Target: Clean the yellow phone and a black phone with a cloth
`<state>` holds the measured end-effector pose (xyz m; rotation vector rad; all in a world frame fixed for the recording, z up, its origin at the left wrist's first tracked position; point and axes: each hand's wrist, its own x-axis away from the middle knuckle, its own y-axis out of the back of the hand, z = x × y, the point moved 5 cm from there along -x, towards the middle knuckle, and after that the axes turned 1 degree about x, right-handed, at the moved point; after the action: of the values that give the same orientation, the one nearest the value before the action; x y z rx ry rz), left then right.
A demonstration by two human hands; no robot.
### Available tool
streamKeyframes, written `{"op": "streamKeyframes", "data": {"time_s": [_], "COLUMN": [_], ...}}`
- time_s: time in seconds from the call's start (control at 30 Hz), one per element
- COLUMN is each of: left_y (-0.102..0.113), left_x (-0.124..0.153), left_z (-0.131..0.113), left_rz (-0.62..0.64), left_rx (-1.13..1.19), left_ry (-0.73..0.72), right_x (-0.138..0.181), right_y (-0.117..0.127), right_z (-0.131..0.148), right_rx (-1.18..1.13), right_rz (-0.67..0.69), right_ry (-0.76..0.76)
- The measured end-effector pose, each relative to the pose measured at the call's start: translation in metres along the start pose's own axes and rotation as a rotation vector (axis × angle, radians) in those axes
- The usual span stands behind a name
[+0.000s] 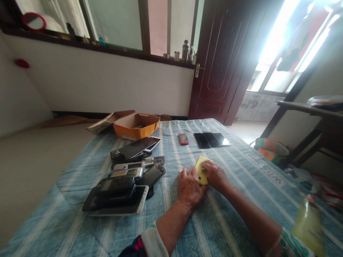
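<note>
**As the left hand (189, 187) steadies the yellow phone (201, 176), the right hand (216, 175) bears on its face**

Where the two hands meet, the yellow phone lies flat on the striped cloth (219, 228), right of the pile. The left hand is partly closed, fingers along the phone's left edge and thumb at its near edge, holding it in place. The right hand has its fingers bent and bunched, tips on the upper face; a pale patch shows under them, but whether they grip anything cannot be told.

Beyond the hands lie a pink phone (183, 139), apart from the rest, and to its right three dark phones (211, 140) side by side. Left of the hands is a pile (115, 185) of phones, some overlapping, including flat-screen and keypad types. Behind the pile sits an orange box (139, 134), its flap open to the left; its contents are unclear. A bottle (308, 226) of yellowish liquid stands near the right sleeve (289, 244). A dark red door (214, 67) is behind the cloth's far edge.
</note>
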<state>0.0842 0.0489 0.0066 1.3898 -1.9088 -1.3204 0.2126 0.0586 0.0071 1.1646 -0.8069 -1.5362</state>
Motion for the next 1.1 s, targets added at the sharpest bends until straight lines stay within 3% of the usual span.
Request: {"op": "streamKeyframes", "data": {"time_s": [0.23, 0.77, 1.1], "left_y": [0.0, 0.003, 0.003], "left_x": [0.0, -0.001, 0.001], "left_z": [0.0, -0.002, -0.002], "left_rz": [-0.007, -0.033, -0.024], "left_rx": [0.009, 0.01, 0.049], "left_ry": [-0.034, -0.009, -0.019], "right_x": [0.004, -0.047, -0.044], "right_y": [-0.003, -0.009, -0.005], "right_z": [0.021, 0.014, 0.021], "right_rx": [-0.036, 0.071, 0.038], "right_rz": [0.04, 0.102, 0.188], "right_ry": [0.123, 0.021, 0.178]}}
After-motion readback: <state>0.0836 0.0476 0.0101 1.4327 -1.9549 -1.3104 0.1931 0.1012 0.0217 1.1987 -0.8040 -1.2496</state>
